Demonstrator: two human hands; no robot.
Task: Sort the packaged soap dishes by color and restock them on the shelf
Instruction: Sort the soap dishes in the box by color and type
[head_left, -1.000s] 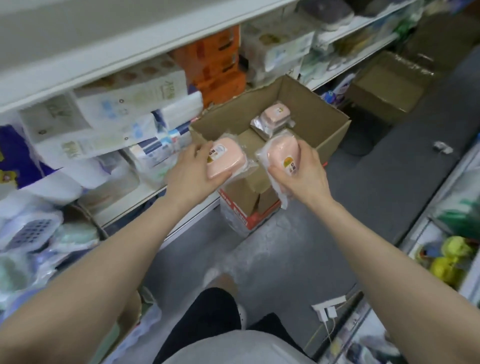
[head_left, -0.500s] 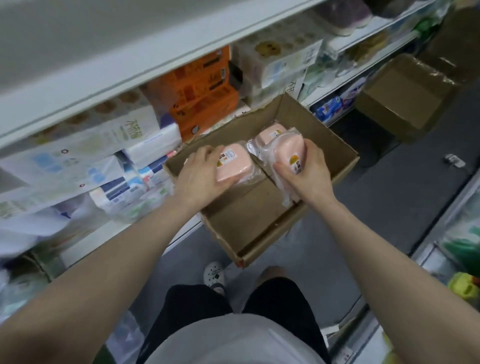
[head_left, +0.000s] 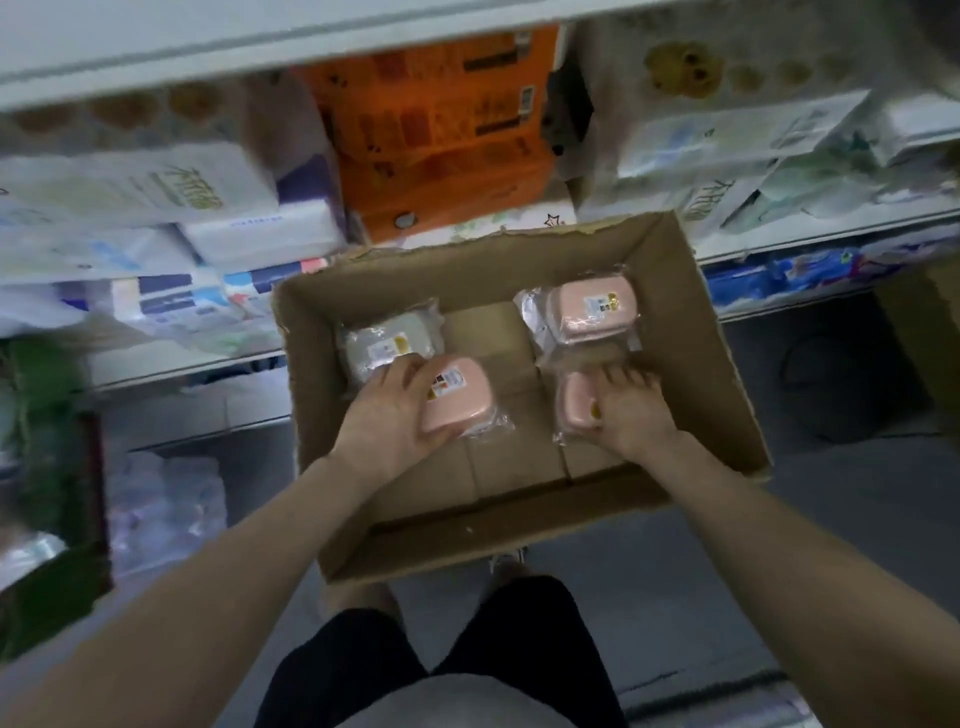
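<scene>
An open cardboard box (head_left: 711, 364) stands on the floor in front of the shelf. Inside it, my left hand (head_left: 387, 415) grips a pink packaged soap dish (head_left: 460, 397), label up, low over the box floor. My right hand (head_left: 631, 410) holds a second pink packaged soap dish (head_left: 574, 410) on its edge, near the box bottom. A third pink packaged dish (head_left: 592, 309) lies at the back right of the box. A whitish packaged dish (head_left: 389, 340) lies at the back left, partly behind my left hand's fingers.
Shelves behind the box hold orange packs (head_left: 441, 135) and white and blue tissue packs (head_left: 218, 228). Green goods (head_left: 41, 415) sit at the left. A brown box (head_left: 930, 332) stands at the right edge. Grey floor surrounds the box; my legs (head_left: 431, 649) are below it.
Both hands have lowered their pink dishes from above the box down into it. The view has swung to look straight down, and the whitish dish has come into sight.
</scene>
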